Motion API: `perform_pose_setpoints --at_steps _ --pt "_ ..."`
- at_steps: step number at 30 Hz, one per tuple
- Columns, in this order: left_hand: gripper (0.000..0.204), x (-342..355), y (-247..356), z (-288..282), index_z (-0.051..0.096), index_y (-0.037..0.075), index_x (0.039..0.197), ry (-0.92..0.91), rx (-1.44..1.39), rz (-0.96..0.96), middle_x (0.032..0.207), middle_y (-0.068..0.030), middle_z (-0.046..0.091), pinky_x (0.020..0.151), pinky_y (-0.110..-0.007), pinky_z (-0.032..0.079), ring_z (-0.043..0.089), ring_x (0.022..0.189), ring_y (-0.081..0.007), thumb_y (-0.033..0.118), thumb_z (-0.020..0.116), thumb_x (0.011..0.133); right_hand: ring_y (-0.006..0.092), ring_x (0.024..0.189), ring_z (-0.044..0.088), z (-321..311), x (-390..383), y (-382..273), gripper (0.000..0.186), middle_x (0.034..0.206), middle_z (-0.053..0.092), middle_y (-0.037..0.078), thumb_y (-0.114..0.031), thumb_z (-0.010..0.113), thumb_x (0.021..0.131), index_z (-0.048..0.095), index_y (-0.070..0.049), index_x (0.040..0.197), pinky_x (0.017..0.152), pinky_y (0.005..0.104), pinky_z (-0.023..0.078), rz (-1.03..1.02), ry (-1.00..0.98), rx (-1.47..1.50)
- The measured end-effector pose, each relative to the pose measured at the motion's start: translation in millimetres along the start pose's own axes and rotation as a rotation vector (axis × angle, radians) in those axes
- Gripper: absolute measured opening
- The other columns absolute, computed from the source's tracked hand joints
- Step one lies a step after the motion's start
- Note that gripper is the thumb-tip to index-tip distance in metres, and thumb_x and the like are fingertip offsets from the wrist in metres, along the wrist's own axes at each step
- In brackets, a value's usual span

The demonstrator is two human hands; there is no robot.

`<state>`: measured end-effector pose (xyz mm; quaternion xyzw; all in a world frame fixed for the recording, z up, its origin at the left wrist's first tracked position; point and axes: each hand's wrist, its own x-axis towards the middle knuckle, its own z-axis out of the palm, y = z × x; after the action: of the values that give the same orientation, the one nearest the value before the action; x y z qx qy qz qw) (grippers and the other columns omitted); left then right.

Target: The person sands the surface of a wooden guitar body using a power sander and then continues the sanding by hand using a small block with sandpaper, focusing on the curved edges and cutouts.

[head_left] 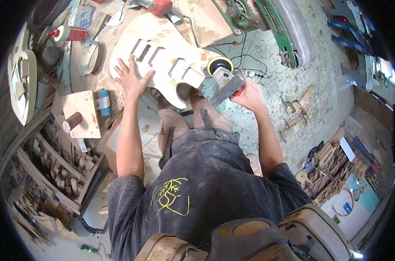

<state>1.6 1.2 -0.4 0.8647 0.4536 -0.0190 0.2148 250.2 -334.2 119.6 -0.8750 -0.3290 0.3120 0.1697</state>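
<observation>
A pale wooden electric guitar body (166, 68) with several routed pockets lies on the bench in front of me. My left hand (133, 80) rests flat on its left part, fingers spread, with nothing in its grasp. At the right end, my right hand (249, 96) is wrapped round an angle grinder (228, 81), partly hiding its red grip. The grinder carries a round, yellow-rimmed sanding pad (220, 65). That pad sits at the guitar body's right edge; whether it touches the wood I cannot tell.
A red-capped glue bottle (73, 33) and a red power tool (159, 6) lie on the bench. Beyond it stands a green belt machine (273, 30). Cables run to a power strip (255, 74) on the floor. Clamped wood pieces (297, 114) lie right; another guitar body (24, 93) stands left.
</observation>
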Motion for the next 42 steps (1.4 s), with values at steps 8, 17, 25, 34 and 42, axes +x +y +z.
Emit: perform_pose_setpoints --at_steps 8,17,25,34,42 --pt "0.119 -0.9 1.4 -0.5 0.023 0.026 0.166 0.0 0.006 -0.006 0.171 -0.0285 0.005 0.119 -0.074 0.008 -0.002 0.156 -0.0529 0.076 0.075 0.072 0.042 0.093 0.068 -0.9 6.7 -7.4 0.055 0.096 0.071 0.021 -0.035 0.08 0.067 0.06 -0.003 0.107 0.08 0.0487 0.054 -0.005 0.017 -0.045" --pt "0.12 -0.2 1.3 -0.9 0.022 0.026 0.166 -0.013 0.015 -0.012 0.17 -0.0289 0.004 0.12 -0.074 0.008 -0.002 0.156 -0.0528 0.076 0.076 0.071 0.0426 0.089 0.069 -0.9 9.0 -0.1 0.057 0.092 0.072 0.02 -0.035 0.081 0.067 0.06 -0.003 0.109 0.079 0.0493 0.055 -0.066 0.052 -0.014" --pt "0.12 0.1 0.1 -0.7 0.022 0.026 0.166 -0.014 0.025 -0.018 0.171 -0.0287 0.003 0.119 -0.074 0.008 -0.003 0.156 -0.0523 0.075 0.076 0.072 0.0431 0.091 0.069 -1.6 14.0 -12.0 0.065 0.094 0.072 0.021 -0.035 0.081 0.066 0.061 -0.005 0.121 0.08 0.0503 0.055 -0.068 0.027 -0.045" --pt "0.119 -0.6 0.6 -1.5 0.021 0.027 0.166 -0.007 0.023 -0.011 0.171 -0.0283 0.003 0.119 -0.074 0.008 -0.002 0.156 -0.052 0.075 0.076 0.072 0.0437 0.095 0.068 -1.9 12.6 -14.2 0.065 0.1 0.072 0.023 -0.036 0.08 0.067 0.062 -0.006 0.122 0.084 0.0502 0.054 -0.036 0.02 -0.008" --pt "0.118 -0.1 1.9 0.1 0.023 0.026 0.166 -0.007 0.029 -0.009 0.17 -0.0287 0.003 0.119 -0.075 0.009 -0.001 0.156 -0.0532 0.076 0.076 0.072 0.0434 0.097 0.068 -1.6 12.4 -18.2 0.066 0.103 0.072 0.023 -0.036 0.079 0.068 0.062 -0.007 0.124 0.085 0.0497 0.055 -0.006 0.005 -0.021"
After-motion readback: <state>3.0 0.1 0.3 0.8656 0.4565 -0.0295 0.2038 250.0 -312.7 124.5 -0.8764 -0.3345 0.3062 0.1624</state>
